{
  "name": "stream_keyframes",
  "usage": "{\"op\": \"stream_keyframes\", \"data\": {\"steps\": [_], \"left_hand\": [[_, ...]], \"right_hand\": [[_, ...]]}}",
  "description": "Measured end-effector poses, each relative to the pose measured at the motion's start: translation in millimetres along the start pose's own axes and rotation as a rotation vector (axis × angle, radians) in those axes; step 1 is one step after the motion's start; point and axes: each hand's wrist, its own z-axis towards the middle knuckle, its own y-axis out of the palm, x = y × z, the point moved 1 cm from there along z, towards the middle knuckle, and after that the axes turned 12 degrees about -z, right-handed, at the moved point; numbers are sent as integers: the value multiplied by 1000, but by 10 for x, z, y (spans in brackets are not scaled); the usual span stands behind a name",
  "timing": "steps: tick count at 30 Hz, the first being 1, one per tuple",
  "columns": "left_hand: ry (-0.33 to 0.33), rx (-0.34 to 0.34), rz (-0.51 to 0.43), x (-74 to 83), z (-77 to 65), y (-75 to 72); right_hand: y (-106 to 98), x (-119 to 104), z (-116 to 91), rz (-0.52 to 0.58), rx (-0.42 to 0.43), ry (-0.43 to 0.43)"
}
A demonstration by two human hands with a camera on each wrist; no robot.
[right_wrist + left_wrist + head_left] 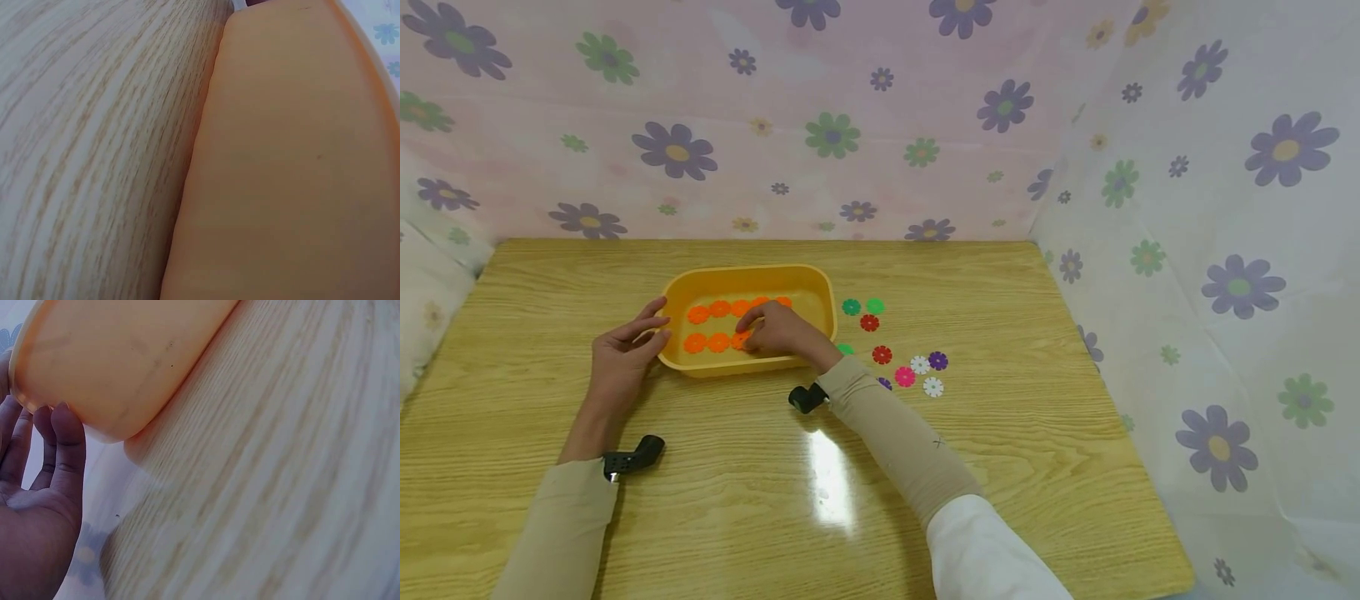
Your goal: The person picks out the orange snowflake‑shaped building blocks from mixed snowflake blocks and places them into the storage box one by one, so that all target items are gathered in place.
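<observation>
A shallow yellow plastic tub (760, 365) sits on the table with two rows of orange notched plastic discs (697, 315) on its floor. My left hand (623, 354) is at the tub's left end, its fingertips touching the rim; in the left wrist view, the fingers of this hand (40, 506) reach up to the edge. Inside the tub, my right hand (775, 327) bends over the front row and pinches an orange disc (741, 341) at that row's right end. It hides part of the back row. The right wrist view holds mostly the tub's outer wall (281, 150).
Right of the tub, loose notched discs lie on the wooden table (1037, 467): green (875, 307), red (882, 355), pink (905, 377), white (933, 387) and purple (937, 361). My right forearm crosses in front of some. Flowered cloth (831, 167) hangs behind and at the right.
</observation>
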Motion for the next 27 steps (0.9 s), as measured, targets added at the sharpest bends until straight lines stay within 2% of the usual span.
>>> {"op": "stream_keyframes", "data": {"steps": [6, 27], "left_hand": [[-11, 4, 20, -5, 3, -6], [4, -13, -23, -7, -8, -8]], "right_hand": [[4, 0, 13, -15, 3, 5], [10, -20, 5, -29, 15, 5]]}}
